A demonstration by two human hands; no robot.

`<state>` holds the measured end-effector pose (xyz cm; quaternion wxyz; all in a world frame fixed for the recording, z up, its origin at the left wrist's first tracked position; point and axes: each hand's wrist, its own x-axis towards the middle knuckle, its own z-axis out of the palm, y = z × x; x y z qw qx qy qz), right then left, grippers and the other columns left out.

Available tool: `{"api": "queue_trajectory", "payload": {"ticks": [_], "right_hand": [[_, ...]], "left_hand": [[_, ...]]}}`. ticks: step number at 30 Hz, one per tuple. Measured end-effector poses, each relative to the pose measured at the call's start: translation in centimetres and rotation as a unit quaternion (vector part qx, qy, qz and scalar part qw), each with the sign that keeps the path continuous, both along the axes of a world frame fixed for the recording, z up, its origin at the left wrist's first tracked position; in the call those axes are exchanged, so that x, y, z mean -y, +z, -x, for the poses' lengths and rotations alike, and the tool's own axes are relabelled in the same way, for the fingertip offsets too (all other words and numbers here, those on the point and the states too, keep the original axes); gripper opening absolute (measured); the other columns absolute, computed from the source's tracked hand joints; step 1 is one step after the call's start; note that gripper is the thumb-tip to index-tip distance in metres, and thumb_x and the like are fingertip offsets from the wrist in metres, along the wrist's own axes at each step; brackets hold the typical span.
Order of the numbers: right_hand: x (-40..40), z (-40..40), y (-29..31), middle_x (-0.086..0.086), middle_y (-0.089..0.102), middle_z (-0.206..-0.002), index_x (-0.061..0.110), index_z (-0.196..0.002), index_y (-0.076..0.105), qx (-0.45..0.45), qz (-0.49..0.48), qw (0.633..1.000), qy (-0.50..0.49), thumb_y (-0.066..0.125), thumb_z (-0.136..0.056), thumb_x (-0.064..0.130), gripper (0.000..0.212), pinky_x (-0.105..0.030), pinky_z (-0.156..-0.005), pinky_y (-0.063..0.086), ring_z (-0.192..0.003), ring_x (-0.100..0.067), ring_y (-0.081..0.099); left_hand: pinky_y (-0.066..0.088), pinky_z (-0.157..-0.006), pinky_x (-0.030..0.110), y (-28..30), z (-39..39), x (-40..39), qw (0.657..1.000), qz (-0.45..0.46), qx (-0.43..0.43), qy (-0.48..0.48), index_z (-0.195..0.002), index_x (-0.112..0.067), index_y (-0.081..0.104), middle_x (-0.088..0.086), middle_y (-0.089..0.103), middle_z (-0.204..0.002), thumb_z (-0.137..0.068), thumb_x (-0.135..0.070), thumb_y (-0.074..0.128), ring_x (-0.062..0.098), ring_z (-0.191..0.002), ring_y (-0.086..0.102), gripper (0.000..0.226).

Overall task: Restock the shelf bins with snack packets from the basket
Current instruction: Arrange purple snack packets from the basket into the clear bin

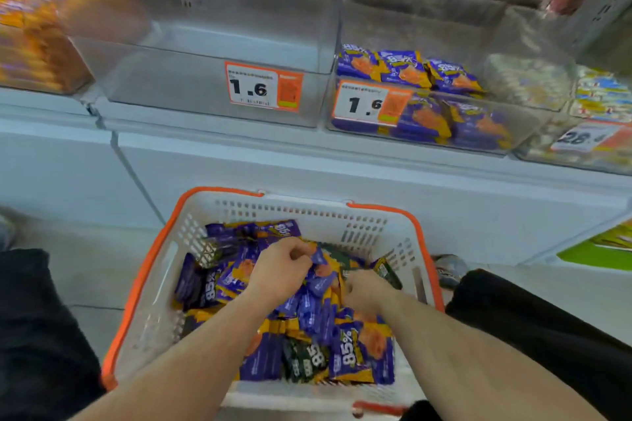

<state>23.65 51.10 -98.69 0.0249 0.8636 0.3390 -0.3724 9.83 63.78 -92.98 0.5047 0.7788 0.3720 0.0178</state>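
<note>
Left hand: fingers curled, pinching a purple packet in the basket
Right hand: nearby among packets; grip unclear
Empty bin: straight above; left hand nearer

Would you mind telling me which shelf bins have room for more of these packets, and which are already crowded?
The clear bin left of centre, behind its 1.6 price tag, looks bare. It sits between the orange packs and the purple-packet bin. That purple bin is part filled, with room above its packets. The basket is crowded, with both the left hand and right hand in its packets.
</note>
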Motion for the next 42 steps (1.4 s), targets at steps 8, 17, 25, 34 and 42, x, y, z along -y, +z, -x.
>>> {"api": "queue_trajectory", "payload": {"ticks": [8,17,25,34,42], "right_hand": [[0.6,0.1,-1.1,-0.008,0.051,-0.087,0.003,-0.103,0.065,-0.006,0.179,0.973,0.143,0.066,-0.091,0.022,0.023,-0.030,-0.070,0.042,-0.082,-0.023,0.050],[0.7,1.6,-1.6,-0.001,0.044,-0.078,0.016,-0.073,0.047,0.014,0.227,0.954,0.197,0.064,-0.088,0.011,0.023,-0.025,-0.076,0.047,-0.084,-0.018,0.049],[-0.8,-0.8,2.3,-0.008,0.062,-0.104,0.005,-0.113,0.065,0.006,0.174,0.967,0.184,0.066,-0.090,0.015,0.025,-0.035,-0.078,0.051,-0.089,-0.024,0.057],[-3.5,-4.8,11.3,-0.010,0.062,-0.082,0.013,-0.077,0.060,-0.129,-0.235,0.952,-0.149,0.071,-0.084,0.004,0.016,-0.037,-0.074,0.048,-0.079,-0.020,0.058],[-3.7,0.6,18.9,0.011,0.051,-0.108,0.029,-0.103,0.048,0.098,-0.412,0.898,-0.120,0.081,-0.073,0.032,0.044,-0.028,-0.076,0.045,-0.093,-0.008,0.054]], "left_hand": [[0.054,-0.067,0.040,-1.0,0.2,0.5,0.999,0.017,-0.032,-0.002,-0.099,-0.029,0.059,-0.006,0.063,-0.096,-0.097,-0.022,0.055,0.029,-0.085,0.067,0.009],[0.055,-0.072,0.040,-1.3,0.7,0.6,0.999,0.031,-0.031,0.010,-0.097,-0.030,0.059,-0.006,0.065,-0.098,-0.096,-0.020,0.056,0.027,-0.085,0.067,0.010],[0.050,-0.065,0.027,-1.3,1.6,0.0,0.996,0.068,-0.025,0.048,-0.113,-0.023,0.060,-0.003,0.063,-0.109,-0.098,-0.020,0.054,0.014,-0.080,0.062,0.017],[0.057,-0.076,0.040,1.2,0.6,0.1,0.931,0.314,0.114,0.148,-0.122,-0.019,0.057,0.007,0.068,-0.113,-0.095,-0.029,0.062,0.029,-0.095,0.069,0.029],[0.059,-0.063,0.040,7.6,-0.7,-1.8,0.897,0.261,0.326,0.142,-0.094,-0.011,0.071,0.015,0.075,-0.089,-0.094,-0.003,0.057,0.028,-0.074,0.071,0.016]]}}
